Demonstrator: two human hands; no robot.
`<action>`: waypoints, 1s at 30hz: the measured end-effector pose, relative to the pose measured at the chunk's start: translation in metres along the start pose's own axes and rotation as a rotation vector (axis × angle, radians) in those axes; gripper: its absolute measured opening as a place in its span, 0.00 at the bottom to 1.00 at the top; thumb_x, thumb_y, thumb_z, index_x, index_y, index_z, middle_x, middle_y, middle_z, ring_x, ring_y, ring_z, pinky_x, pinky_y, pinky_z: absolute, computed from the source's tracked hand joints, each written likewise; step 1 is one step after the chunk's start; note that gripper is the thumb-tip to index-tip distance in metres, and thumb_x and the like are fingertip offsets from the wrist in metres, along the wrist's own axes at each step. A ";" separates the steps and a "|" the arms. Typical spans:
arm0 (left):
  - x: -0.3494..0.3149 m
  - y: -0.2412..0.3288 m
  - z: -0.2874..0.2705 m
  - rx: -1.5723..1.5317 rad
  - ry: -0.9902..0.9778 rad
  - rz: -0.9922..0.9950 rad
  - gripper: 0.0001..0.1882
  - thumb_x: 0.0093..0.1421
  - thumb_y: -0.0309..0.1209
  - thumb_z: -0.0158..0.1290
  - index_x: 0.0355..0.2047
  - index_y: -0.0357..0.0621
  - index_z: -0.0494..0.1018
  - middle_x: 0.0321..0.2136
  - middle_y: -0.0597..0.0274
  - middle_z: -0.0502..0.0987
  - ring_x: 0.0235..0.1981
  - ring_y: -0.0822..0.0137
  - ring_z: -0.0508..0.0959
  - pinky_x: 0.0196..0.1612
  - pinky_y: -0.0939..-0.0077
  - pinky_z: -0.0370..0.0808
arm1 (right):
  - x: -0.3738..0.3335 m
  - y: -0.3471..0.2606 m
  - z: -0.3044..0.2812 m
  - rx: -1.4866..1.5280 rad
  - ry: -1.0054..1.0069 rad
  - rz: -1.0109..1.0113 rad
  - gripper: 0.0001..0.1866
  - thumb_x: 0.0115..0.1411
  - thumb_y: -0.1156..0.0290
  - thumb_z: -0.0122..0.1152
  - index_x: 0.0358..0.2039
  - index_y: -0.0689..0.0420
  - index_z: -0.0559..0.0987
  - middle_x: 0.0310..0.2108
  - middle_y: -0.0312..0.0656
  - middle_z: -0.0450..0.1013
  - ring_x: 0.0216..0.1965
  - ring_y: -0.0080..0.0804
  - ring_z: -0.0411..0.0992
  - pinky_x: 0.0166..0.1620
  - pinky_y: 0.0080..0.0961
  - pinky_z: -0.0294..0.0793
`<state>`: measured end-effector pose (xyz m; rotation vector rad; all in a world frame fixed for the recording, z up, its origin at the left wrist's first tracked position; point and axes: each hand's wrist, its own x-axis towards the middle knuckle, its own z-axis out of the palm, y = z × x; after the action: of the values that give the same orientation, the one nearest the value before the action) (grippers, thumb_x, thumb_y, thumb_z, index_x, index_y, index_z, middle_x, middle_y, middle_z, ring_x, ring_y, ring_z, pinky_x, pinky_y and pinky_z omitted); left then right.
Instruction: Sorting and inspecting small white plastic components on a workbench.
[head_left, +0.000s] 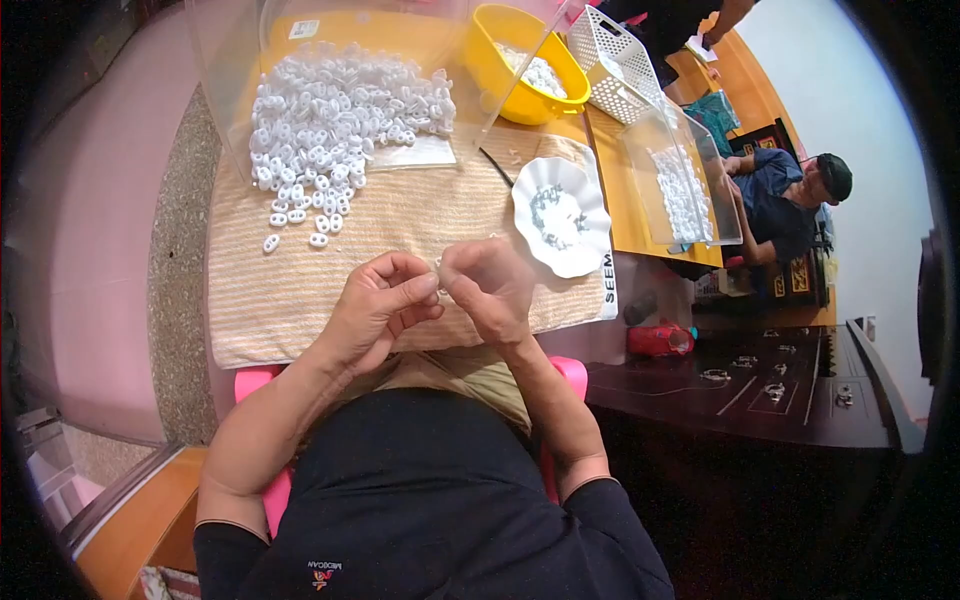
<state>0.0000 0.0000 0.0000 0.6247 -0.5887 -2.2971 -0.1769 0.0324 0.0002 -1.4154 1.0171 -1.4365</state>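
White oval pieces, each with two holes, lie heaped with their long axes every way; at the near edge one loose piece slants, far end to the right, and another lies nearly crosswise; the heap spreads from a clear box onto the striped towel. Left hand and right hand meet fingertip to fingertip over the near part of the towel, each in a narrow thumb-and-forefinger pinch; I cannot tell what is between them, the right being blurred. Beyond the right hand, a scalloped white dish holds small white and greyish bits; a yellow basin and a second clear box hold white items; the perforated white basket's contents are unclear.
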 end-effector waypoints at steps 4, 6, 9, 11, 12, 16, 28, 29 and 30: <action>0.001 0.002 -0.003 0.003 0.006 0.003 0.05 0.60 0.26 0.57 0.35 0.41 0.73 0.29 0.66 0.76 0.30 0.74 0.77 0.39 0.77 0.79 | 0.002 -0.005 0.005 0.008 0.005 0.036 0.11 0.57 0.83 0.59 0.41 0.64 0.74 0.36 0.39 0.74 0.37 0.21 0.72 0.41 0.17 0.72; 0.001 0.002 -0.004 0.007 0.001 0.006 0.05 0.60 0.26 0.56 0.34 0.41 0.73 0.29 0.66 0.76 0.30 0.74 0.77 0.38 0.77 0.79 | 0.003 -0.008 0.004 -0.059 0.012 0.071 0.09 0.57 0.82 0.59 0.39 0.65 0.76 0.36 0.39 0.74 0.37 0.21 0.72 0.41 0.17 0.72; 0.001 -0.001 0.000 0.013 0.000 -0.002 0.05 0.59 0.26 0.56 0.34 0.41 0.73 0.29 0.66 0.76 0.30 0.74 0.77 0.38 0.77 0.79 | 0.003 -0.012 -0.002 -0.120 -0.033 0.125 0.07 0.57 0.81 0.59 0.37 0.65 0.78 0.36 0.40 0.74 0.38 0.22 0.72 0.41 0.18 0.72; 0.000 -0.001 0.000 0.013 0.018 0.002 0.05 0.59 0.26 0.57 0.34 0.41 0.73 0.29 0.65 0.76 0.30 0.74 0.77 0.38 0.78 0.79 | 0.005 -0.016 -0.002 -0.072 -0.086 0.130 0.07 0.59 0.78 0.59 0.38 0.65 0.78 0.36 0.41 0.74 0.37 0.23 0.72 0.41 0.18 0.72; 0.000 -0.001 0.001 0.012 0.014 0.000 0.05 0.59 0.26 0.57 0.34 0.41 0.73 0.29 0.65 0.76 0.30 0.74 0.77 0.38 0.78 0.79 | 0.006 -0.016 -0.004 -0.076 -0.083 0.129 0.07 0.59 0.78 0.59 0.38 0.65 0.78 0.36 0.41 0.74 0.37 0.23 0.72 0.41 0.18 0.72; -0.001 0.000 0.001 0.033 0.011 -0.007 0.05 0.59 0.26 0.57 0.34 0.41 0.73 0.29 0.65 0.77 0.30 0.74 0.77 0.38 0.79 0.79 | 0.007 -0.018 -0.010 -0.039 -0.203 0.216 0.05 0.61 0.77 0.57 0.36 0.64 0.77 0.35 0.39 0.71 0.38 0.24 0.70 0.41 0.20 0.70; 0.002 -0.002 -0.001 0.118 0.023 -0.020 0.05 0.58 0.26 0.57 0.34 0.41 0.74 0.30 0.65 0.77 0.30 0.75 0.77 0.38 0.79 0.79 | 0.008 -0.016 -0.019 -0.214 -0.239 0.209 0.05 0.60 0.76 0.59 0.35 0.63 0.77 0.32 0.36 0.71 0.33 0.20 0.68 0.36 0.18 0.67; 0.003 -0.002 -0.001 0.130 0.022 -0.015 0.05 0.58 0.26 0.57 0.34 0.41 0.74 0.30 0.65 0.77 0.30 0.75 0.77 0.38 0.79 0.79 | 0.007 -0.014 -0.020 -0.206 -0.232 0.151 0.05 0.59 0.75 0.61 0.35 0.62 0.77 0.31 0.34 0.71 0.30 0.18 0.66 0.32 0.16 0.66; 0.003 -0.002 -0.001 0.129 0.016 -0.019 0.05 0.58 0.26 0.57 0.34 0.41 0.74 0.30 0.65 0.77 0.30 0.75 0.77 0.38 0.79 0.79 | 0.008 -0.013 -0.020 -0.211 -0.227 0.152 0.05 0.59 0.75 0.61 0.35 0.62 0.77 0.31 0.34 0.71 0.30 0.18 0.66 0.32 0.16 0.66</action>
<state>-0.0024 -0.0006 -0.0025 0.7117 -0.7307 -2.2824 -0.1973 0.0289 0.0147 -1.5745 1.1279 -1.0563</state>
